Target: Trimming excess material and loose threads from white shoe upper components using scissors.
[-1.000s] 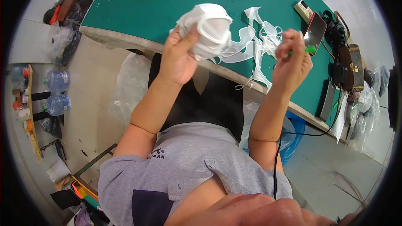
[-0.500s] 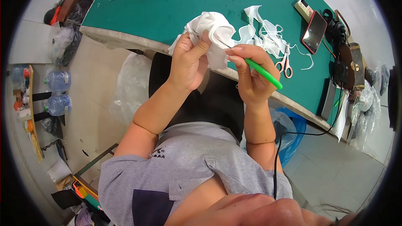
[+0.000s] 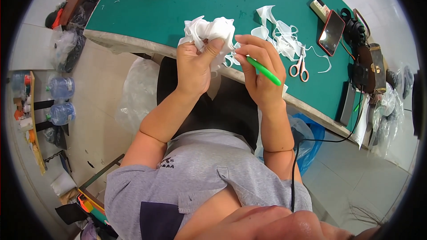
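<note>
Trimming step: left hand [image 3: 194, 64] grips white moulded piece [image 3: 209, 33], right hand [image 3: 259, 69] clenches green tool [image 3: 264, 71]; next needs tip on edge

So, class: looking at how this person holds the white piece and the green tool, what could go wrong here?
1. The green tool in the right hand works right beside the left hand thumb: a slip could nick it.
2. The white moulded piece is held over the lap, off the green table, so it could drop.

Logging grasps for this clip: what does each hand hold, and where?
Left hand grips the crumpled white thin-plastic piece by its lower edge; right hand holds a slim green-handled tool near its front end.
</note>
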Demonstrator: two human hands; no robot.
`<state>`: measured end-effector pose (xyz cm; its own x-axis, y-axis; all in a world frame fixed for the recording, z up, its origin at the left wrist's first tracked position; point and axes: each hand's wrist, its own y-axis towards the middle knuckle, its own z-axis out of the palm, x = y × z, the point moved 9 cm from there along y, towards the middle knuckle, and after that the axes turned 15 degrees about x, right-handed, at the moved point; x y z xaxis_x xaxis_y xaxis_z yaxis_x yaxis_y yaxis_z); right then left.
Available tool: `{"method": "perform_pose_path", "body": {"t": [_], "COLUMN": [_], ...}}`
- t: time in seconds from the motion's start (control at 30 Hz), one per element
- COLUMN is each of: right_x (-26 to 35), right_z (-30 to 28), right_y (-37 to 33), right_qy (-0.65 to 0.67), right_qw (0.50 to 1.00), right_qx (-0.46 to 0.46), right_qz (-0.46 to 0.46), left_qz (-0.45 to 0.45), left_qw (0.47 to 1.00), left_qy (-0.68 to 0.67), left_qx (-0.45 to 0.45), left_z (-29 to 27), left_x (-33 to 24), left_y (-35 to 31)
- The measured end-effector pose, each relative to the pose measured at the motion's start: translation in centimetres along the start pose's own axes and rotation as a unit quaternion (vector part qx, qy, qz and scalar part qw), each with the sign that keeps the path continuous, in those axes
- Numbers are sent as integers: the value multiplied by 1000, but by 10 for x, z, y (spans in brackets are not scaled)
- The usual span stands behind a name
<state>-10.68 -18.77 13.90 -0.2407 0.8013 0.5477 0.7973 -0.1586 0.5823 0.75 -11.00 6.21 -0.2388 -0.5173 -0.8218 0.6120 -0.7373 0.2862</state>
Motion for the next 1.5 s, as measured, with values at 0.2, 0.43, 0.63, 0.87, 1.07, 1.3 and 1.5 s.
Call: {"method": "perform_pose_path", "body": {"t": [0.2, 0.43, 0.63, 0.87, 1.07, 1.3, 1.5], "right_x": [-22, -70, -78, -77, -63, -110, -110], "right_z": [-12, -75, -72, -54, -27, -75, -41], "right_y": [-10, -25, -36, -37, -28, -78, -71], "right_qy": [108, 221, 246, 392, 444, 388, 485], "right_qw": [987, 919, 902, 866, 869, 817, 802], "right_qx": [-115, -318, -340, -296, -192, -408, -283], "right_qz": [-17, 79, 98, 91, 100, 119, 205], "left_qz": [9, -14, -39, -152, -279, -81, -19], "left_qw": [999, 977, 955, 889, 888, 885, 931], "left_qy": [-35, -193, -287, -324, -253, -398, -285], "left_qx": [19, 85, 63, 285, 263, 226, 230], "left_z": [15, 9, 7, 44, 54, 33, 33], "left_x": [-1, 8, 19, 30, 32, 13, 7], "left_y": [1, 7, 6, -3, -10, 10, 17]}}
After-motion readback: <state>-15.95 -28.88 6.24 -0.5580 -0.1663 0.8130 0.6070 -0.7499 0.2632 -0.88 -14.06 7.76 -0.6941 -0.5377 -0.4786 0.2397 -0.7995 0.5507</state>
